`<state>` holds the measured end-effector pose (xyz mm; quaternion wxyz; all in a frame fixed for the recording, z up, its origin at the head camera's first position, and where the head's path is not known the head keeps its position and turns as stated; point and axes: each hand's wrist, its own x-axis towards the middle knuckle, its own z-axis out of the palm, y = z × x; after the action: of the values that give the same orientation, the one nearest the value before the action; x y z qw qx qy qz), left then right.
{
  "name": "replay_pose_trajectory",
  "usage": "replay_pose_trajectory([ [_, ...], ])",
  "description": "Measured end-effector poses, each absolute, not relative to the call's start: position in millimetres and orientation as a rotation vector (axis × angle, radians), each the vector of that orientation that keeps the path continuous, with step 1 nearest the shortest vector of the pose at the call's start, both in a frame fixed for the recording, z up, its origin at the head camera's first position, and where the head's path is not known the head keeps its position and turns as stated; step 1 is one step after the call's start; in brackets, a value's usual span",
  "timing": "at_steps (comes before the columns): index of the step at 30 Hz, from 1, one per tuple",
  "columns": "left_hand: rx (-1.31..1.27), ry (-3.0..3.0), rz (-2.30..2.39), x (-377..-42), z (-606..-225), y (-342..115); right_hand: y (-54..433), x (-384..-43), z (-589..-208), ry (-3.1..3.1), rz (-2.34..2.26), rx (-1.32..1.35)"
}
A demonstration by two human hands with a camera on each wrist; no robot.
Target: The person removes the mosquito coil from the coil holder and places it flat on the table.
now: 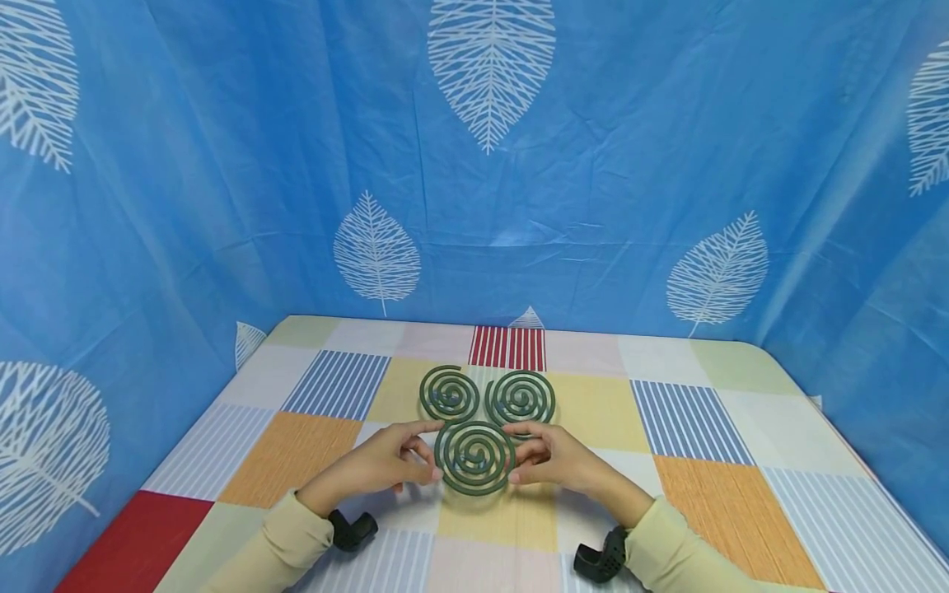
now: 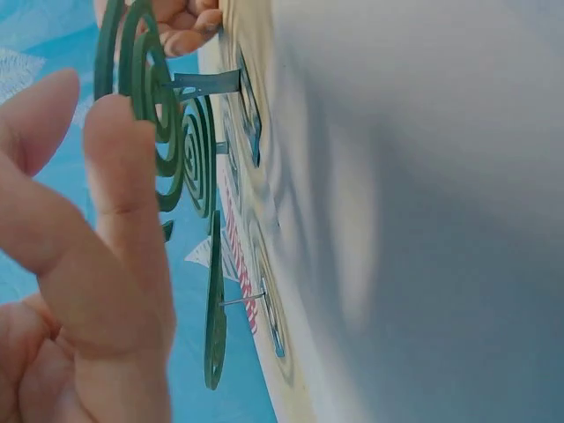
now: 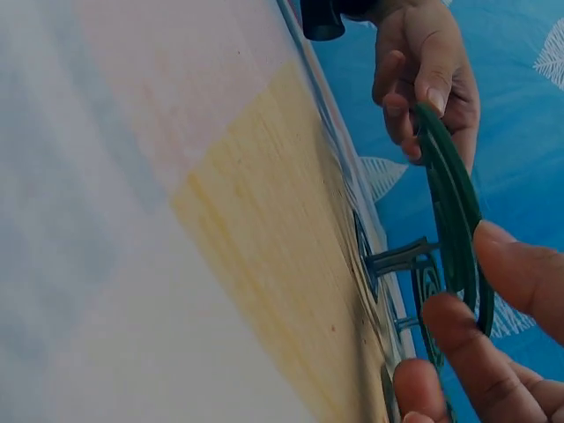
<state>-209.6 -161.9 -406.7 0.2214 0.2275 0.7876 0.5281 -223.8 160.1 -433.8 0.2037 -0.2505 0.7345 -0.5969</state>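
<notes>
Gripping front coil [image 1: 474,459] by opp. sides w/ fingers of L hand [image 1: 385,459] & R hand [image 1: 558,463]. Lying flat, approx. parallel to patchwork-print tabletop [image 1: 489,564], atop metal stand [image 2: 208,84]. Green, matte, round, spiral-wound, just in front of two similar coils [image 1: 521,399].

In front of you and on both sides hangs a blue cloth [image 1: 608,123] with creases and big white leaves [image 1: 493,66] on it. Your table [image 1: 497,568] has round far corners and a top covered in many colored squares. You can see orange squares [image 1: 285,457], blue striped squares [image 1: 337,385], and a red striped square [image 1: 507,347] at the far edge. A plain red patch [image 1: 141,531] is on your left. Light makes a pale shine [image 1: 511,237] on the cloth in front of you.
</notes>
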Motion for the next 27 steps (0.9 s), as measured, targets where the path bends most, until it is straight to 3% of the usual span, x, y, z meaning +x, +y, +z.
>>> replay_pose_trajectory([
  [27, 0.661, 2.200, 1.717, -204, -395, -126, 196, -240, -407, 2.087, -1.735, -0.778],
])
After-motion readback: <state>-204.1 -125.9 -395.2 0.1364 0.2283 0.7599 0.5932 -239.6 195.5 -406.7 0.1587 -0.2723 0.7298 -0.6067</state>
